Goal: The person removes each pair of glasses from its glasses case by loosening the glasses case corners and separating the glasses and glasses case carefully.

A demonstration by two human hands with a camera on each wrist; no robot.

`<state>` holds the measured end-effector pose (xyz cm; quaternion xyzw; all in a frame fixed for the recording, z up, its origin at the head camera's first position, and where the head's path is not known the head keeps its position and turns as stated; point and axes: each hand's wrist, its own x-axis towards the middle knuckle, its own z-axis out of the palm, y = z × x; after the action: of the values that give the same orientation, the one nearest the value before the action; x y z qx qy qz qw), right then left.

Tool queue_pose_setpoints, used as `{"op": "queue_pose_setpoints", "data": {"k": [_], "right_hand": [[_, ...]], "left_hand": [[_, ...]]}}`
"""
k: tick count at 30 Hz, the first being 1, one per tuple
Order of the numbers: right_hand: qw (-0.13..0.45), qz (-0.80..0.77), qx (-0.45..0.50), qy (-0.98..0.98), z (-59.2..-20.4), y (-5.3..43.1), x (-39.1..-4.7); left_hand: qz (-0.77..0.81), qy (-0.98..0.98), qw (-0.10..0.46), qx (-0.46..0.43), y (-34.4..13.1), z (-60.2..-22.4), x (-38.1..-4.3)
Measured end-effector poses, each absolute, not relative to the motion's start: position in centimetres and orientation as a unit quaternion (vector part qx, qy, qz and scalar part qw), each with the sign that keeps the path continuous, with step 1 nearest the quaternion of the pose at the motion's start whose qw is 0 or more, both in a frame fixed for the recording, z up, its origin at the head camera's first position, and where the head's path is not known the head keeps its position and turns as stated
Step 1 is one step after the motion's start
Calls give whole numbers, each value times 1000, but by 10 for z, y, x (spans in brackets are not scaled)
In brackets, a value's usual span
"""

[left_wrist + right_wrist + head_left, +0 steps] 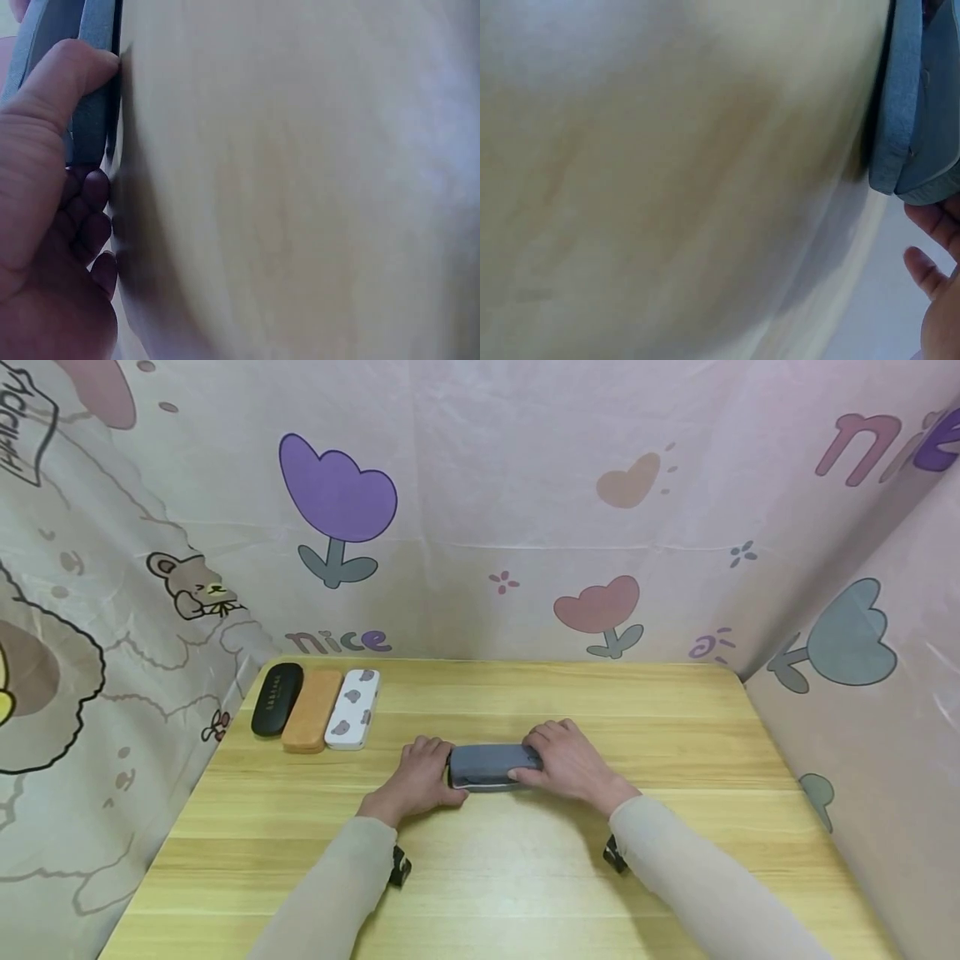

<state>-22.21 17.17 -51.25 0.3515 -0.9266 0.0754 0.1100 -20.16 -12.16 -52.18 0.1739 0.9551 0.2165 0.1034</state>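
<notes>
A blue-grey glasses case (491, 763) lies lengthwise across the middle of the table. Its lid stands slightly apart from the base, and a thin pale line shows along the front edge. My left hand (423, 781) holds the left end; in the left wrist view its thumb (75, 67) presses the base's front side. At the other end my right hand (566, 762) grips the lid, thumb in front and fingers over the top. The right wrist view shows a narrow gap between the case's two halves (896, 112). What lies inside is hidden.
Three more glasses cases lie side by side at the table's back left: a black one (277, 700), an orange-tan one (313, 710) and a white one with bear prints (352, 710). Patterned curtains (465, 485) hang behind the wooden table (495, 877) and along both sides.
</notes>
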Motion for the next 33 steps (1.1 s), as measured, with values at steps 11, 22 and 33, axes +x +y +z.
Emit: {"op": "queue_pose_setpoints", "data": {"k": [11, 22, 33], "right_hand": [[31, 191, 279, -941, -504, 170, -233], [58, 212, 226, -949, -494, 163, -222], [266, 131, 302, -906, -487, 152, -180]], "left_hand": [[226, 952, 109, 176, -122, -524, -202], [245, 949, 116, 160, -122, -524, -200], [239, 952, 96, 168, -120, -523, -198]]}}
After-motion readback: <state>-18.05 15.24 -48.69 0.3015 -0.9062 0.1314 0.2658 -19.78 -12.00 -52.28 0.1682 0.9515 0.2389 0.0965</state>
